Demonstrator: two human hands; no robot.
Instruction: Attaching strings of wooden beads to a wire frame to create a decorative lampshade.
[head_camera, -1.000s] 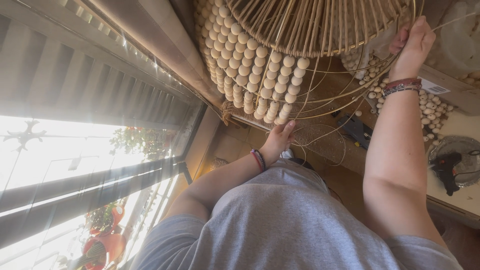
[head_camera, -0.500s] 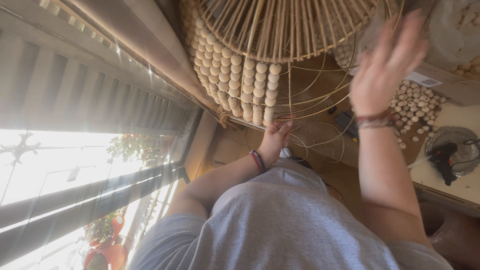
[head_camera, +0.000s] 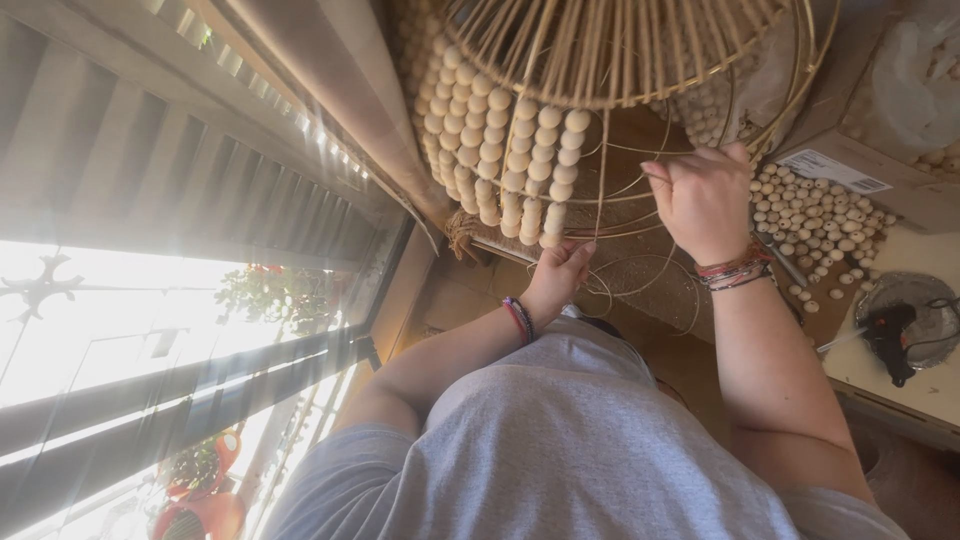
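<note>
Wooden beads in pale strands (head_camera: 510, 150) hang from a round gold wire frame (head_camera: 640, 60) filling the top centre of the frame, as a person in a grey shirt works on it from below. At centre, the left hand (head_camera: 560, 275) pinches a thin wire just under the lowest beads, fingers closed on it; up and to the right, the right hand (head_camera: 705, 195) is curled around a wire ring of the frame, gripping it. Judged from this view, the work goes best with the frame held steady by the right hand while the left keeps the fine wire taut, so the strands do not tangle. Loose round wooden beads (head_camera: 815, 225) lie scattered at right on a brown cardboard sheet (head_camera: 830, 300). Above them, a cardboard box (head_camera: 890, 185) carries a white rectangular label (head_camera: 835, 172). A black glue gun (head_camera: 888, 335) rests on a round foil dish (head_camera: 925, 300) at the right edge.
</note>
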